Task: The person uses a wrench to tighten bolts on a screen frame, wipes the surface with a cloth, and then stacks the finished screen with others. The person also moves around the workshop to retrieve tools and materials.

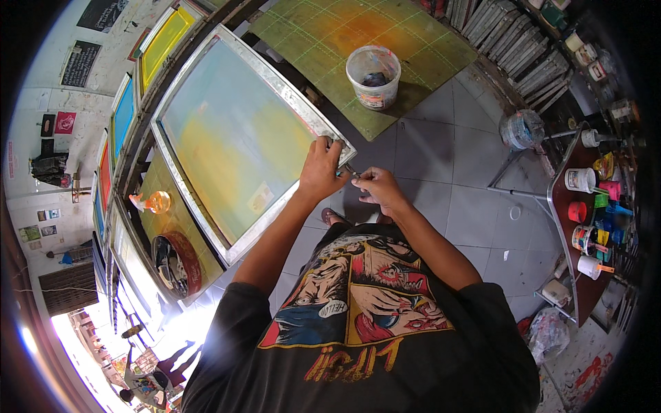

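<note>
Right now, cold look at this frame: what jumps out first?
The big metal-framed printing screen, its mesh stained yellow and pale blue, fills the upper left; the left hand grips its near corner, and the right hand pinches something small beside it. Behind, a white plastic bucket sits on a green cutting mat, and paint pots crowd a red shelf at right.

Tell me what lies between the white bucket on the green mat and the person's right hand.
In the head view, only the green mat's edge and bare grey floor tiles lie between the white bucket and the right hand.
</note>
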`<state>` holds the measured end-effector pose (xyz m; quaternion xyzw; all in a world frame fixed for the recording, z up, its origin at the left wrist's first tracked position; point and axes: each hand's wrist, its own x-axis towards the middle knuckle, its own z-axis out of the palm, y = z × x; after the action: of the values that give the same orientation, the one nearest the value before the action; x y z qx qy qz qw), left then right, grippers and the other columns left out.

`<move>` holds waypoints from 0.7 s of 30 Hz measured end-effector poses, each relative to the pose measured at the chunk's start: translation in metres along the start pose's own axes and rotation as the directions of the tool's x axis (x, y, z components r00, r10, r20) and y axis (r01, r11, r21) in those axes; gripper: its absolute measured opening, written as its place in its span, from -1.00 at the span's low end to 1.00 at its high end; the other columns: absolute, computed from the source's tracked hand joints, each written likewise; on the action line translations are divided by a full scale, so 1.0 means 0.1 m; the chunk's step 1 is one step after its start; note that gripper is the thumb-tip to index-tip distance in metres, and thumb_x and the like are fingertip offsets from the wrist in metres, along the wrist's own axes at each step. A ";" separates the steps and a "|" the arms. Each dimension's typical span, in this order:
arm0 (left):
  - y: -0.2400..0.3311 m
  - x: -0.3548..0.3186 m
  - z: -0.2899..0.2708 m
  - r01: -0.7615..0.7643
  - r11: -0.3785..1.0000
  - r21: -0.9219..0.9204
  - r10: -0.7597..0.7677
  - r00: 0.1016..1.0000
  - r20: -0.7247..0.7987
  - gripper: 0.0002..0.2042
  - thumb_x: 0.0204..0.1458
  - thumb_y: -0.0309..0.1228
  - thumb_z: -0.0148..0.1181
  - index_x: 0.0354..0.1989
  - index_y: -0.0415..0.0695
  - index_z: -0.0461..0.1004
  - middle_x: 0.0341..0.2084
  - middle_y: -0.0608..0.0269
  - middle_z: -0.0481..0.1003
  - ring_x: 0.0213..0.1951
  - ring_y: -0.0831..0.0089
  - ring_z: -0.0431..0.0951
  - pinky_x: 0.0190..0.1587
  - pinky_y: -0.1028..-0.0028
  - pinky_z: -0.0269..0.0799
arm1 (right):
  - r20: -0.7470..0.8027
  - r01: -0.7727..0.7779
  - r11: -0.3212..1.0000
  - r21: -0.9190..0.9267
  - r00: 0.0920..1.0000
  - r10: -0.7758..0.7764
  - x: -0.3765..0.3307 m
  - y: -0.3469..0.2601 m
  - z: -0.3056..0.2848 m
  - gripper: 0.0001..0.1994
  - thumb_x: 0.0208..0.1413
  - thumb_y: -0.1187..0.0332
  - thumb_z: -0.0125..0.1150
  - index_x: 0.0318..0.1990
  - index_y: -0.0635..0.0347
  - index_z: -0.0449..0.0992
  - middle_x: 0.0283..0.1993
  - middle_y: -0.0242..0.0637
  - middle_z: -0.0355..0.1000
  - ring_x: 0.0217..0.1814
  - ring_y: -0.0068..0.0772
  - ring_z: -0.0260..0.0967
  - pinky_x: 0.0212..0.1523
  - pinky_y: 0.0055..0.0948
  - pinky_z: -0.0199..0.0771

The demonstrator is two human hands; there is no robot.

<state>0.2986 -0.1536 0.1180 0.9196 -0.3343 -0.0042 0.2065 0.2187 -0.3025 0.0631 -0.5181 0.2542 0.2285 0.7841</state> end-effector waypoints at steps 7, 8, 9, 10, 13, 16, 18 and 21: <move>-0.01 0.01 0.01 -0.002 1.000 -0.030 0.002 1.000 -0.011 -0.49 -0.37 -0.45 0.26 -0.11 -0.21 0.31 -0.23 -0.09 0.24 -0.14 -0.05 0.29 -0.09 0.14 0.29 | 0.226 -0.125 0.981 0.146 0.970 0.090 0.00 0.01 -0.12 -0.78 0.16 0.24 0.03 -0.23 0.19 0.49 -0.34 -0.43 0.33 -0.34 -0.59 0.25 -0.16 -0.30 0.46; -0.01 0.01 0.01 0.004 0.999 -0.036 -0.004 1.000 0.000 -0.48 -0.37 -0.46 0.26 -0.12 -0.21 0.30 -0.22 -0.09 0.24 -0.12 -0.07 0.29 -0.08 0.13 0.29 | 0.217 -0.107 0.982 0.152 0.973 0.073 0.02 0.03 -0.12 -0.78 0.14 0.24 0.06 -0.23 0.19 0.49 -0.34 -0.44 0.35 -0.36 -0.61 0.25 -0.19 -0.34 0.45; -0.01 0.01 0.00 0.004 1.000 -0.026 -0.004 1.000 -0.005 -0.48 -0.37 -0.45 0.27 -0.11 -0.21 0.30 -0.21 -0.09 0.24 -0.12 -0.06 0.29 -0.08 0.14 0.29 | 0.209 -0.097 0.981 0.166 0.976 0.061 0.03 0.04 -0.13 -0.77 0.13 0.23 0.08 -0.22 0.20 0.50 -0.35 -0.44 0.36 -0.37 -0.63 0.26 -0.23 -0.37 0.45; -0.01 0.01 0.00 -0.001 1.000 -0.021 0.001 1.000 -0.007 -0.47 -0.38 -0.44 0.28 -0.11 -0.21 0.31 -0.21 -0.09 0.24 -0.12 -0.05 0.29 -0.08 0.15 0.30 | 0.194 -0.087 0.979 0.185 0.980 0.050 0.04 0.06 -0.14 -0.77 0.11 0.23 0.11 -0.22 0.20 0.50 -0.36 -0.44 0.38 -0.39 -0.65 0.26 -0.26 -0.41 0.44; 0.00 0.01 0.01 -0.011 1.000 -0.026 0.011 1.000 -0.001 -0.45 -0.39 -0.43 0.31 -0.10 -0.21 0.31 -0.19 -0.10 0.25 -0.12 -0.06 0.29 -0.07 0.15 0.30 | 0.079 -0.007 0.996 0.091 0.997 0.000 0.09 0.11 -0.13 -0.80 0.04 0.26 0.20 -0.33 0.24 0.51 -0.43 -0.43 0.39 -0.46 -0.60 0.29 -0.32 -0.45 0.44; 0.00 0.01 0.02 -0.014 1.000 -0.014 0.014 1.000 0.003 -0.44 -0.40 -0.43 0.33 -0.10 -0.21 0.31 -0.18 -0.10 0.25 -0.11 -0.06 0.30 -0.07 0.14 0.30 | -0.039 0.271 0.939 -0.211 0.958 -0.285 0.11 0.13 -0.07 -0.81 -0.04 0.29 0.28 -0.46 0.25 0.49 -0.51 -0.42 0.40 -0.53 -0.53 0.30 -0.41 -0.47 0.41; -0.01 0.01 0.02 -0.004 1.000 -0.005 0.004 1.000 0.011 -0.45 -0.40 -0.43 0.34 -0.11 -0.21 0.31 -0.18 -0.11 0.25 -0.11 -0.07 0.30 -0.07 0.14 0.30 | -0.081 0.406 0.834 -0.374 0.881 -0.465 0.09 0.14 -0.02 -0.80 -0.07 0.30 0.30 -0.50 0.25 0.48 -0.54 -0.41 0.41 -0.56 -0.49 0.31 -0.44 -0.46 0.39; -0.02 0.01 0.03 0.010 1.000 -0.008 -0.010 1.000 0.019 -0.45 -0.40 -0.43 0.33 -0.11 -0.21 0.32 -0.18 -0.12 0.25 -0.11 -0.07 0.29 -0.07 0.14 0.30 | -0.071 0.415 0.749 -0.517 0.851 -0.521 0.08 0.12 -0.01 -0.80 -0.04 0.29 0.27 -0.48 0.24 0.50 -0.53 -0.42 0.42 -0.56 -0.52 0.31 -0.47 -0.46 0.37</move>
<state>0.3004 -0.1541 0.1146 0.9202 -0.3318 -0.0155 0.2069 0.2171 -0.2983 0.0499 -0.7651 0.1318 0.0233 0.6298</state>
